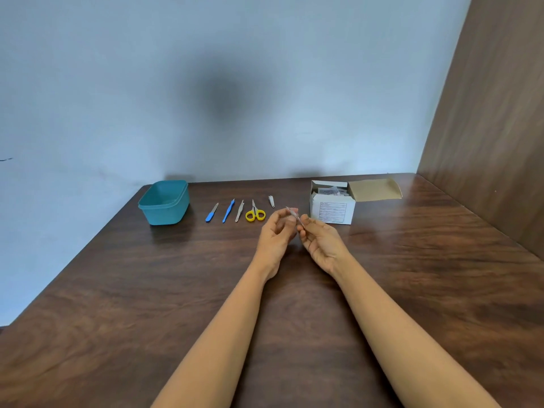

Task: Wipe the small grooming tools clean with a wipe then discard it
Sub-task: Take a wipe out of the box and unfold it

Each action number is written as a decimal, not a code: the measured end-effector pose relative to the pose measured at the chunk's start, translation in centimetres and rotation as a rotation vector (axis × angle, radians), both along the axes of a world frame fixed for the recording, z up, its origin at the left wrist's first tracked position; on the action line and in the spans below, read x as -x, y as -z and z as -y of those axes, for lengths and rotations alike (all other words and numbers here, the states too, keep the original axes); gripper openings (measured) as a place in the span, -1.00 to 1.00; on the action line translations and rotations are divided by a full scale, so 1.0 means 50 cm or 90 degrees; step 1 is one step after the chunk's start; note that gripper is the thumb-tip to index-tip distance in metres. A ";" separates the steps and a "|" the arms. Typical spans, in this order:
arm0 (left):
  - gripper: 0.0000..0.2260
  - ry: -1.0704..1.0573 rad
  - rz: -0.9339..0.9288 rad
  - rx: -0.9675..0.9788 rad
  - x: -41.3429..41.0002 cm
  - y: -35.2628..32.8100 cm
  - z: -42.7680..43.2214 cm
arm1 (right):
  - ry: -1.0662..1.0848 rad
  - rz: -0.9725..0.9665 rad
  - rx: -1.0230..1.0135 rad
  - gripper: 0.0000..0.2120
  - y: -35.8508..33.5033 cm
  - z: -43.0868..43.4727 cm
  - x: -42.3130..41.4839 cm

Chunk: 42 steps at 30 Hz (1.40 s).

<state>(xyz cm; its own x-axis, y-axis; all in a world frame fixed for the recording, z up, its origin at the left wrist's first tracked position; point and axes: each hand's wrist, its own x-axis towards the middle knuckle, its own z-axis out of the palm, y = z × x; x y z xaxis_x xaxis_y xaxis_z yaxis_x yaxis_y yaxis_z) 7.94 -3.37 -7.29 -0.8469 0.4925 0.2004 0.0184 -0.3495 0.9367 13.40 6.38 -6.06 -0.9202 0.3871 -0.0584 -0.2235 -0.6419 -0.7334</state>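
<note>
The step in hand is, I think, to open the wipe before any cleaning starts. At the far left of the table stands a teal tub, probably the place for the used wipe. To its right the tools lie in a row, apart from each other: a blue nail file, a blue stick tool, tweezers, yellow scissors and a nail clipper. None of them is touched yet.

To do it well, both hands should pinch close together at one edge of the packet and tear with a short twist, so that the wipe inside is not ripped or dropped.

The left hand is raised above the table with its fingers curled, thumb and fingertips pinching the wipe packet. The packet is thin and seen almost edge-on, so I cannot tell if it is already torn. The right hand, palm turned up and fingers bent, pinches its lower end. Just beside it, the white box of wipes stands with its flap open.
</note>
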 end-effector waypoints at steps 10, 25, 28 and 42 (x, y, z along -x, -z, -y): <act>-0.94 -0.093 0.017 0.004 0.015 -0.003 0.040 | 0.116 -0.033 -0.379 -0.93 0.017 -0.002 0.001; -0.87 -0.139 0.005 0.073 0.019 -0.009 0.032 | 0.208 -0.028 -0.589 -0.84 0.029 -0.009 0.012; -0.90 -0.171 -0.020 0.097 0.021 -0.011 0.031 | 0.234 -0.029 -0.599 -0.88 0.030 -0.009 0.011; -0.85 -0.113 -0.045 0.054 0.027 -0.009 0.034 | 0.184 -0.024 -0.573 -0.87 0.034 -0.020 0.017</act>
